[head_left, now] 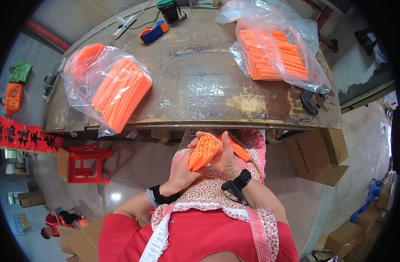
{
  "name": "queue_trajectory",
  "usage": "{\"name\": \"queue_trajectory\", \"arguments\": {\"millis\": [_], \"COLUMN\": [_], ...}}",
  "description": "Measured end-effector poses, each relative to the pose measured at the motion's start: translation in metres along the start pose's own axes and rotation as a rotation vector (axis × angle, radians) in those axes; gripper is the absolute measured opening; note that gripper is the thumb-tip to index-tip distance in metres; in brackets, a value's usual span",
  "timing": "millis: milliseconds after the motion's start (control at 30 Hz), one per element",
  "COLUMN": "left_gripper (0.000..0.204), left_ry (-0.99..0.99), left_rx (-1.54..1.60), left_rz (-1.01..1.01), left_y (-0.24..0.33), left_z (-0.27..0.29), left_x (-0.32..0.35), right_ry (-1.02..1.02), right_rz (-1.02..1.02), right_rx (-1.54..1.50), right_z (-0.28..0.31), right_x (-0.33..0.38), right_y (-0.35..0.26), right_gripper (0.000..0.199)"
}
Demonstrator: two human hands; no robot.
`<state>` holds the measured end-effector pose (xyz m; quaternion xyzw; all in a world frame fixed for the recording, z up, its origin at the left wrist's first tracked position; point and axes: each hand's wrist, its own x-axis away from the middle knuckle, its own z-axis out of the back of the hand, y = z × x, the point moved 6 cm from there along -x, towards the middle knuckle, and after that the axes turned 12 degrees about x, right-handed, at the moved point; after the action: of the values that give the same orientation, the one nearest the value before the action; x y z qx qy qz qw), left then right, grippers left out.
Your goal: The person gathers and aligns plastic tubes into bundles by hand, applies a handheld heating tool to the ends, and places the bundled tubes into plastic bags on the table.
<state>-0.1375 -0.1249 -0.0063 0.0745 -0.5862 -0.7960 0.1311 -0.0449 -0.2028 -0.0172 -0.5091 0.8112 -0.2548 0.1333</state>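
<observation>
Over my lap, a bundle of orange plastic tubes [204,153] points its round open ends upward and away from me. My left hand [185,169] is wrapped round the bundle's left side. Against its right side rests my right hand [226,160], thumb raised and the other fingers partly hidden behind the tubes. Just right of that hand is an orange handheld tool [240,151] with a thin hose; whether the hand touches it is hidden. On the worn table [195,105], clear plastic bags hold more orange tubes [123,94] at left and another stack [276,56] at right.
A black clamp [310,102] sits at the table's right edge. A blue-and-orange tape roll [153,32], dark cup [168,11] and power strip [124,27] stand at the back. Below are a red stool [90,164] and an open cardboard box [311,157]. Another person [51,225] is far left.
</observation>
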Motion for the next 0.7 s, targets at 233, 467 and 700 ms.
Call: {"name": "queue_trajectory", "arguments": {"millis": [233, 467, 700], "left_gripper": [0.066, 0.063, 0.050], "left_ry": [-0.102, -0.179, -0.143], "left_rx": [0.546, 0.543, 0.372], "left_rz": [0.257, 0.261, 0.129], "left_y": [-0.026, -0.017, 0.003], "left_z": [-0.004, -0.007, 0.007], "left_x": [-0.009, -0.015, -0.024], "right_ry": [0.151, 0.276, 0.373], "right_rz": [0.039, 0.202, 0.215], "right_rx": [0.098, 0.220, 0.843], "right_z": [-0.004, -0.017, 0.012], "right_x": [-0.005, -0.007, 0.008], "right_y": [0.005, -0.009, -0.050], "right_gripper": [0.065, 0.048, 0.042]}}
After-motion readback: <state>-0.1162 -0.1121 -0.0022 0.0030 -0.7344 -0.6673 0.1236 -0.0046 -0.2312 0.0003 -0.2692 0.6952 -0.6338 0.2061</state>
